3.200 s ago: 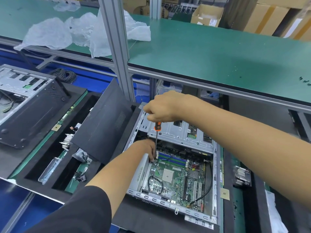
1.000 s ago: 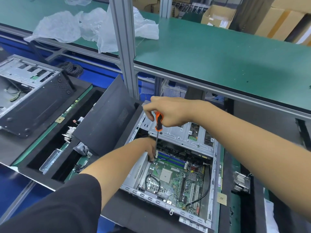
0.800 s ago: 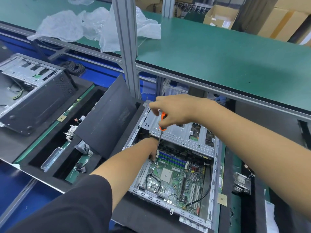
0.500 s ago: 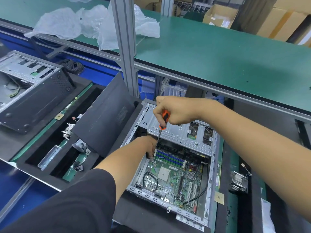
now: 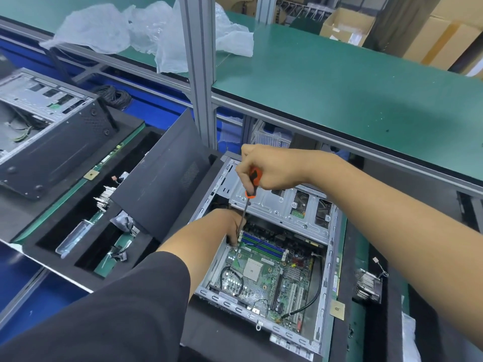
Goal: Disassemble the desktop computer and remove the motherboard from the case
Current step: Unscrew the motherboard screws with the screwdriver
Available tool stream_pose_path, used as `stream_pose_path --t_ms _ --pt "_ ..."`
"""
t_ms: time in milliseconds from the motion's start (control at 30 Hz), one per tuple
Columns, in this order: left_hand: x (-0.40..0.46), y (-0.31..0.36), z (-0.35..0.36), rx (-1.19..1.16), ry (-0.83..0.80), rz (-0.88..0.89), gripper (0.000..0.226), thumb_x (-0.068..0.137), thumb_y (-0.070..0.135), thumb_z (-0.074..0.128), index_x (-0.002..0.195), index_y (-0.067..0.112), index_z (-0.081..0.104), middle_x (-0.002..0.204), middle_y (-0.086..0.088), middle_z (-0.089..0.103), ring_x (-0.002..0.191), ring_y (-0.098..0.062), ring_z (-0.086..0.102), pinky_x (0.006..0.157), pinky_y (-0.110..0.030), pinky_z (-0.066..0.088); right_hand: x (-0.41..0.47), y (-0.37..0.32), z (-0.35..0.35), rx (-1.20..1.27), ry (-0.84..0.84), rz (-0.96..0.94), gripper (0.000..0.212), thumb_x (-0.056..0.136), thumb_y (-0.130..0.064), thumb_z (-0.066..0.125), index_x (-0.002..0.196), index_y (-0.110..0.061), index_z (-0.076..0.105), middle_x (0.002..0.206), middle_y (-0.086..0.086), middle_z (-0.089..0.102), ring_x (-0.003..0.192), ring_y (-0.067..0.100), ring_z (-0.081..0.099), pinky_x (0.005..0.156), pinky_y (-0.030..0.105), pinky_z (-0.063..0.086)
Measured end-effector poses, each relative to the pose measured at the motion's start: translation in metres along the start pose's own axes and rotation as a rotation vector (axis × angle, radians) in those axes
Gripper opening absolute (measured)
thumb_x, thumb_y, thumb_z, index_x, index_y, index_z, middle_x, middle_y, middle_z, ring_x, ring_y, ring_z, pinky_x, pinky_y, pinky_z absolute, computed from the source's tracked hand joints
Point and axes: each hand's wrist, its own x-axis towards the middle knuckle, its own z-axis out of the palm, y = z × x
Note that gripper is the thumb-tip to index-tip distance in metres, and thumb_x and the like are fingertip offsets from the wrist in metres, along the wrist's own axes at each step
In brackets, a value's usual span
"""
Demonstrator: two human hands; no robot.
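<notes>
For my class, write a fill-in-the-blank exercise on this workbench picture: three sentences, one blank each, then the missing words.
1. The right hand grips a screwdriver whose handle is black and ____.
2. The screwdriver's tip points down at the far-left corner of the green ____ inside the open case.
3. The left hand reaches into the case beside the screwdriver's ____.

Missing words: orange; motherboard; shaft

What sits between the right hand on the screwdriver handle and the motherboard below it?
In the head view, the screwdriver shaft spans that gap from the right hand toward the motherboard, passing the drive cage edge and the left hand steadying its tip.
</notes>
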Motion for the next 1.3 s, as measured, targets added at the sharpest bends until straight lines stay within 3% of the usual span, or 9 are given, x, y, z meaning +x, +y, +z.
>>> stream_pose_path --t_ms 100,200,300,500,700,933,1067,1167,1300 --pt "0.001 -0.001 -0.001 0.036 0.016 0.016 0.037 0.085 0.027 0.079 0.065 0.018 0.049 0.068 0.001 0.052 0.059 -0.014 0.048 0.071 -0.034 0.045 0.001 0.003 0.001 -0.125 0.044 0.08 0.021 0.085 -0.017 0.064 0.103 -0.027 0.059 0.098 -0.004 0.051 0.082 0.01 0.056 0.06 0.031 0.041" --pt "0.003 -0.002 -0.001 0.063 0.007 0.019 0.032 0.086 0.028 0.078 0.07 0.018 0.052 0.073 0.001 0.057 0.064 -0.015 0.054 0.072 -0.034 0.048 0.002 0.004 0.002 -0.502 0.152 0.054 0.019 0.09 -0.038 0.054 0.092 -0.026 0.039 0.075 -0.003 0.053 0.065 0.02 0.052 0.052 0.033 0.03" --pt "0.003 -0.001 -0.002 0.076 0.001 0.046 0.034 0.088 0.026 0.076 0.069 0.019 0.049 0.071 0.001 0.054 0.061 -0.012 0.051 0.069 -0.032 0.048 0.003 0.002 0.004 -0.483 0.164 -0.01 0.017 0.088 -0.032 0.054 0.085 -0.028 0.039 0.062 -0.005 0.046 0.056 0.011 0.043 0.051 0.032 0.025" --pt "0.006 -0.001 0.001 0.109 0.025 0.04 0.033 0.086 0.03 0.076 0.071 0.019 0.048 0.073 0.001 0.054 0.062 -0.014 0.05 0.071 -0.036 0.05 0.006 0.001 -0.002 0.046 -0.016 0.003 0.037 0.073 0.012 0.051 0.081 -0.02 0.067 0.093 0.0 0.052 0.076 0.015 0.055 0.054 0.024 0.045" --pt "0.009 -0.001 0.001 0.116 0.017 0.037 0.037 0.085 0.029 0.076 0.068 0.02 0.045 0.071 0.0 0.051 0.06 -0.015 0.047 0.07 -0.035 0.047 0.008 0.009 0.003 -0.015 0.058 0.038 0.025 0.081 -0.012 0.072 0.096 -0.025 0.057 0.093 -0.001 0.057 0.071 0.012 0.056 0.056 0.024 0.042" --pt "0.013 -0.003 0.004 0.073 0.021 0.016 0.036 0.084 0.036 0.077 0.096 0.02 0.047 0.087 0.004 0.05 0.075 -0.014 0.05 0.078 -0.035 0.051 0.006 0.016 0.006 0.026 0.11 0.039 0.025 0.076 -0.002 0.068 0.086 -0.023 0.058 0.088 -0.003 0.062 0.067 0.002 0.058 0.055 0.022 0.044" --pt "0.011 -0.001 0.003 0.115 0.025 0.011 0.035 0.085 0.037 0.076 0.079 0.022 0.044 0.081 0.003 0.051 0.07 -0.015 0.051 0.078 -0.037 0.053 0.004 0.017 0.005 0.075 0.075 0.024 0.036 0.075 0.009 0.059 0.088 -0.025 0.057 0.077 -0.008 0.061 0.063 0.002 0.055 0.053 0.022 0.043" --pt "0.01 -0.001 0.002 0.11 0.026 0.011 0.036 0.085 0.037 0.075 0.081 0.021 0.044 0.083 0.003 0.05 0.071 -0.015 0.05 0.077 -0.036 0.052 0.005 0.014 0.002 -0.056 0.04 0.042 0.022 0.081 -0.018 0.07 0.094 -0.027 0.055 0.087 -0.008 0.057 0.073 0.005 0.056 0.057 0.024 0.042" --pt "0.01 -0.001 0.002 0.104 0.019 0.014 0.037 0.085 0.035 0.077 0.079 0.024 0.041 0.084 0.003 0.049 0.077 -0.017 0.053 0.078 -0.037 0.052 0.007 0.012 0.0 -0.436 0.106 0.065 0.01 0.089 -0.04 0.042 0.088 -0.03 0.042 0.064 -0.008 0.059 0.06 0.012 0.05 0.054 0.032 0.028"
